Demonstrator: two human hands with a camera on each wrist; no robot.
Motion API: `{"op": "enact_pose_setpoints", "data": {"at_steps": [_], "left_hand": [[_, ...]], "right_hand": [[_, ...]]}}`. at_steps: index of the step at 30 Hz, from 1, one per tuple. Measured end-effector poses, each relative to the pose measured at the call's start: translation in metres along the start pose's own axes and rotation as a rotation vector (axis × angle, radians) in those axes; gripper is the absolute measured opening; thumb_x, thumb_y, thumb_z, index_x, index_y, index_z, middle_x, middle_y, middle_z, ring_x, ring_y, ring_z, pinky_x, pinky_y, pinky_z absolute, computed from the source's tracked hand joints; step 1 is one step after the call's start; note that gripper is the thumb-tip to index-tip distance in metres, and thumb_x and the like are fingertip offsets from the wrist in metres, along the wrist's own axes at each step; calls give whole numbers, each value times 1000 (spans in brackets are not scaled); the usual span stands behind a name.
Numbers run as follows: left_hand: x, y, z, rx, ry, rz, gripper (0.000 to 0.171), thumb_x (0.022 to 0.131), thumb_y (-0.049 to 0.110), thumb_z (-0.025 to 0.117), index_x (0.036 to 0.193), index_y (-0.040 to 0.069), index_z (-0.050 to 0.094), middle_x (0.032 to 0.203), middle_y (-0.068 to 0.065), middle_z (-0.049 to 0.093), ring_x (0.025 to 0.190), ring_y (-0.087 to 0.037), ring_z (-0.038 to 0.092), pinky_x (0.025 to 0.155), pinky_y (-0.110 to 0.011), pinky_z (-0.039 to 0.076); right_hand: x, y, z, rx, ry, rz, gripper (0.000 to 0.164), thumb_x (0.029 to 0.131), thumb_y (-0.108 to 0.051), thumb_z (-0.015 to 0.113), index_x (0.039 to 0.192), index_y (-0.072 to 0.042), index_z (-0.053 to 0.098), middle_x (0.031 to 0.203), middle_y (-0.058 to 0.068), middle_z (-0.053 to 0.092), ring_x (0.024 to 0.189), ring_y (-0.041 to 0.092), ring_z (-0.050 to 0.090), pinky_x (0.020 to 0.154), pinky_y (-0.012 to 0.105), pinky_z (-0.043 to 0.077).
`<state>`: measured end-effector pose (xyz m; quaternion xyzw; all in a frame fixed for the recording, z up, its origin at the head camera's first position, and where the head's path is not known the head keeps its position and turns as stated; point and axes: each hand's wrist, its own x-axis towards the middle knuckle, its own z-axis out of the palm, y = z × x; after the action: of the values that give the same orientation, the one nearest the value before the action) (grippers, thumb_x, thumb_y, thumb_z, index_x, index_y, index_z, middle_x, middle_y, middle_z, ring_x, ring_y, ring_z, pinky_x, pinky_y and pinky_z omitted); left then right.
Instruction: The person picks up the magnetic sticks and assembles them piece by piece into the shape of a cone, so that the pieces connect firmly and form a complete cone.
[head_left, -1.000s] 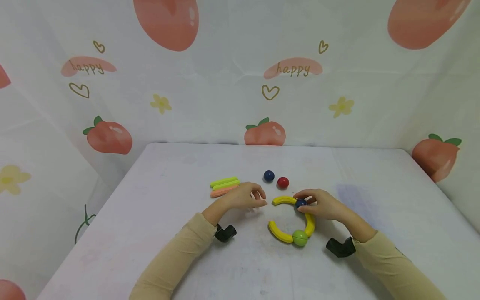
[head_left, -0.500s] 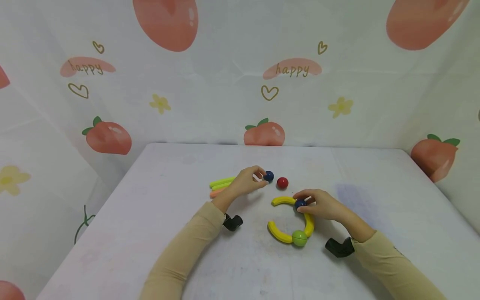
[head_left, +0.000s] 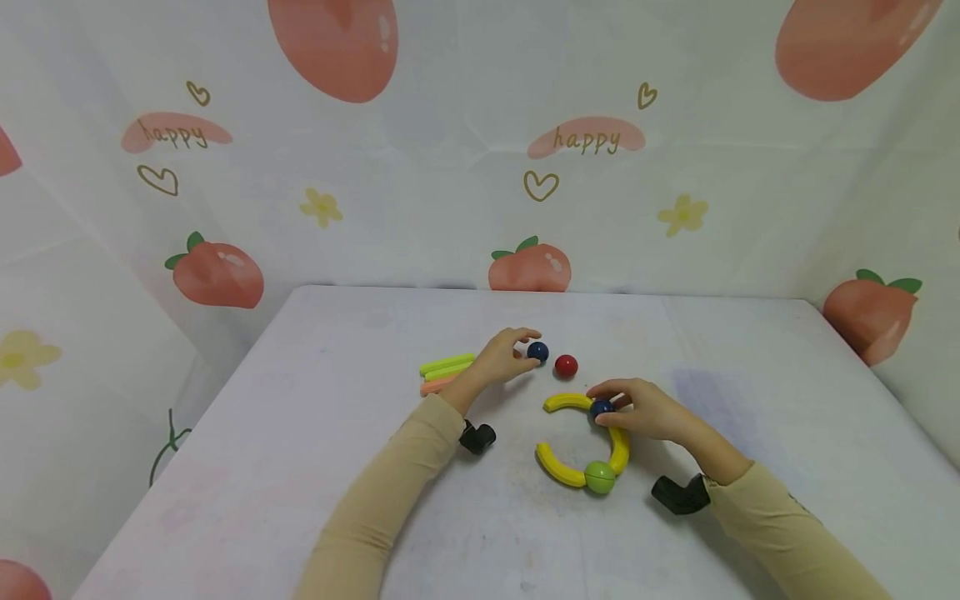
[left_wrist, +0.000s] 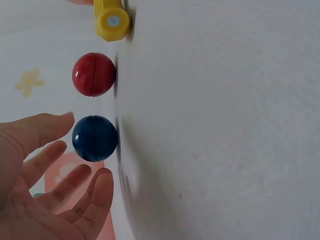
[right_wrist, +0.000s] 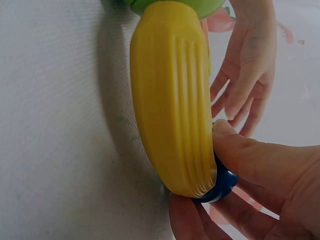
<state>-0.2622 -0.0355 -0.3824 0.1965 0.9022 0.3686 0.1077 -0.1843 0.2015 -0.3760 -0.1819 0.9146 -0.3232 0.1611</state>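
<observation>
My left hand (head_left: 504, 357) reaches to a loose blue ball (head_left: 537, 352) at the back of the table. Its thumb and fingers spread around the ball, with a gap showing in the left wrist view. A red ball (left_wrist: 94, 74) sits just beside that blue one. My right hand (head_left: 651, 408) pinches another blue ball (right_wrist: 224, 184) between thumb and fingers. That ball joins two curved yellow rods, a back one (head_left: 567, 401) and a right-hand one (right_wrist: 172, 100). A green ball (head_left: 599, 477) links the latter to a front yellow rod (head_left: 561, 467), making a ring with a gap at left.
Two lime-green sticks (head_left: 447, 363) and an orange stick (head_left: 435, 387) lie side by side behind my left forearm, which partly covers them. Black wrist-camera mounts (head_left: 681, 495) hang under both wrists. A fruit-printed cloth (head_left: 420, 208) hangs behind the table's far edge.
My left hand has moved back and right from beside the sticks to the loose blue ball, its fingers spreading wider around it. The right hand keeps its pinch on the other blue ball.
</observation>
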Motion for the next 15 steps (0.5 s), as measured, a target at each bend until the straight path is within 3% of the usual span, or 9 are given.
{"op": "enact_pose_setpoints", "data": {"at_steps": [6, 15], "left_hand": [[5, -2, 1, 23, -51, 14, 47, 86, 14, 65, 131, 12, 52, 131, -15, 51, 99, -23, 58, 91, -32, 48], [10, -5, 2, 28, -80, -88, 34, 83, 21, 70, 115, 14, 58, 111, -12, 59, 91, -21, 55, 84, -29, 48]], "right_hand": [[1, 1, 0, -6, 4, 0, 40, 85, -20, 68, 120, -4, 59, 115, 19, 62, 98, 31, 61, 84, 42, 53], [0, 1, 0, -21, 8, -15, 39, 85, -20, 67, 120, -4, 60, 115, 19, 62, 97, 30, 61, 84, 42, 53]]}}
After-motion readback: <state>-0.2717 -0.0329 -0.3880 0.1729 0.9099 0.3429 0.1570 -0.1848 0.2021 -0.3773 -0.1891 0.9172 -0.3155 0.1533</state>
